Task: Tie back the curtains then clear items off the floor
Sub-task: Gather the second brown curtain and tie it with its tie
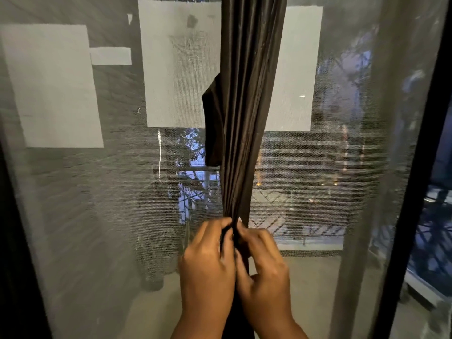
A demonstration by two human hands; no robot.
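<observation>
Both hands on dark curtain (247, 113) — my L hand (208, 260) & R hand (263, 263) side by side, fingers curled, pinching gathered pleats. Curtain hangs bunched at window centre, before sheer mesh (97, 192).

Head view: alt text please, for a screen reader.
Both hands, left and right, grip a gathered dark brown curtain in front of a sheer mesh curtain. White paper sheets show behind the mesh, with a dusk balcony beyond.

Sheer mesh screen (97, 204) covers the window; paper sheets (56, 86) behind, dusk outside.
</observation>
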